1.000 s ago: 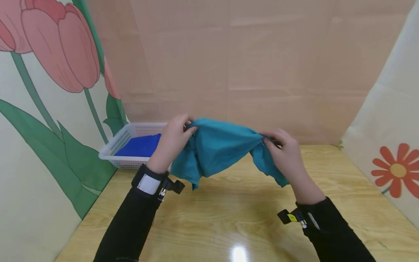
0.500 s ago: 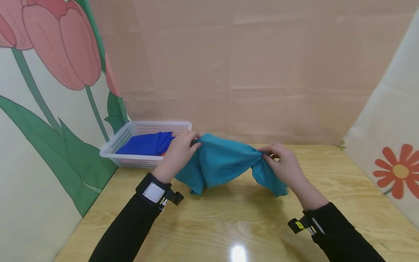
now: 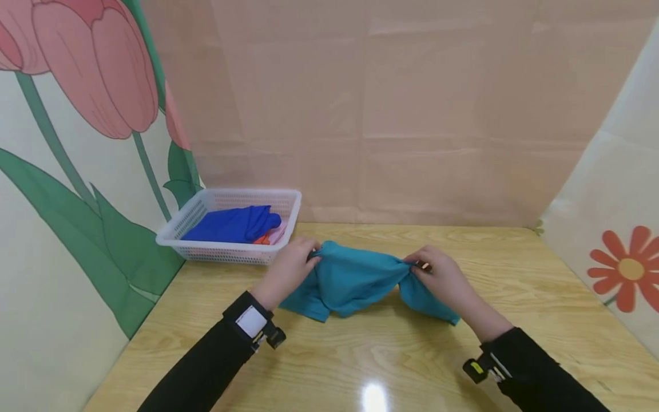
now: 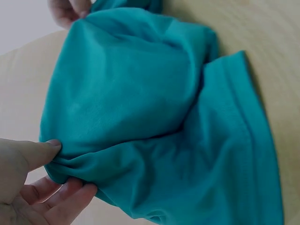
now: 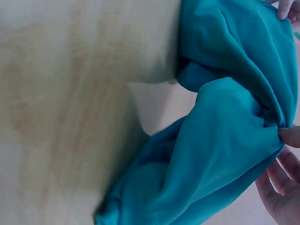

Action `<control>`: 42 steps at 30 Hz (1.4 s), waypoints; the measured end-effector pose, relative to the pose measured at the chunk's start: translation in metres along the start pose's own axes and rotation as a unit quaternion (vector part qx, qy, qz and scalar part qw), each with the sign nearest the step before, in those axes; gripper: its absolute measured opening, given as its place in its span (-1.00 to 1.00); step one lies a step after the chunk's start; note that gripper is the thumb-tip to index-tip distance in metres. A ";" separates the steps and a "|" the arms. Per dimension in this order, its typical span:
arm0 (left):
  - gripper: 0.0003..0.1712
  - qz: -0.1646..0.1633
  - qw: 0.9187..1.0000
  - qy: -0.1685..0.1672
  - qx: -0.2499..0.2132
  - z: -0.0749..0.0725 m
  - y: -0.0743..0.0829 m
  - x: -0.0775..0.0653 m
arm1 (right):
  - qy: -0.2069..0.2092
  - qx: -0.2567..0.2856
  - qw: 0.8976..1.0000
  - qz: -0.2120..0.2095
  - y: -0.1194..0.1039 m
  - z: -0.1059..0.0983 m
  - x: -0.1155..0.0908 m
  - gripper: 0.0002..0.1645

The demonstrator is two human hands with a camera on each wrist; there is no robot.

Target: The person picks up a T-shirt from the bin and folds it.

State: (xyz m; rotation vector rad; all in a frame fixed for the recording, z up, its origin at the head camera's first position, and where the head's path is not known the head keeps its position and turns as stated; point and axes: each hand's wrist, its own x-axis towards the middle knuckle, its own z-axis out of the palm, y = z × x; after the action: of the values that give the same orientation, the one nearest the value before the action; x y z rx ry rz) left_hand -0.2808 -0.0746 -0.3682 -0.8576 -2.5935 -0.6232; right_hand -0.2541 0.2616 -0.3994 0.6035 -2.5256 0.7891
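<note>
Head: bskt (image 3: 216, 252) w/ blue cloth (image 3: 231, 224); L grip (image 3: 290, 268), R grip (image 3: 439, 274): pinch on teal cloth (image 3: 355, 279)

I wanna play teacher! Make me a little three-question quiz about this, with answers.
1. True or false: the left hand and the right hand both pinch the teal cloth.
2. The blue cloth lies in: A) a bucket, B) the white basket, C) a drawer.
3. Fill in: the white basket is nearer the ____ hand.

Key: 1. true; 2. B; 3. left
</note>
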 end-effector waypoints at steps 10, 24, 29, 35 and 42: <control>-0.78 0.001 0.999 -0.039 0.019 0.016 -0.008 -0.017 | -0.070 -0.011 0.997 0.026 0.000 0.012 -0.014 -0.76; -0.79 0.035 0.992 -0.107 0.057 0.027 -0.009 -0.039 | -0.174 -0.059 0.983 0.026 -0.003 0.019 -0.034 -0.73; -0.77 0.039 0.992 -0.106 0.058 0.025 -0.005 -0.044 | -0.199 -0.072 0.977 0.022 -0.006 0.018 -0.037 -0.71; -0.71 0.018 0.994 -0.092 0.055 0.023 -0.002 -0.043 | -0.210 -0.061 0.976 0.012 -0.006 0.013 -0.038 -0.70; -0.64 -0.040 0.997 -0.068 0.012 0.021 -0.004 -0.025 | -0.150 -0.049 0.987 0.044 0.013 -0.006 -0.024 -0.68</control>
State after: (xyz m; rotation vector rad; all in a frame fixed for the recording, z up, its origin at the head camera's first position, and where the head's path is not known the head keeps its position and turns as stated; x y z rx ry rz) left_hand -0.2680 -0.0791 -0.3978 -0.8186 -2.7630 -0.5732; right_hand -0.2399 0.2817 -0.4124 0.6209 -2.8630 0.6404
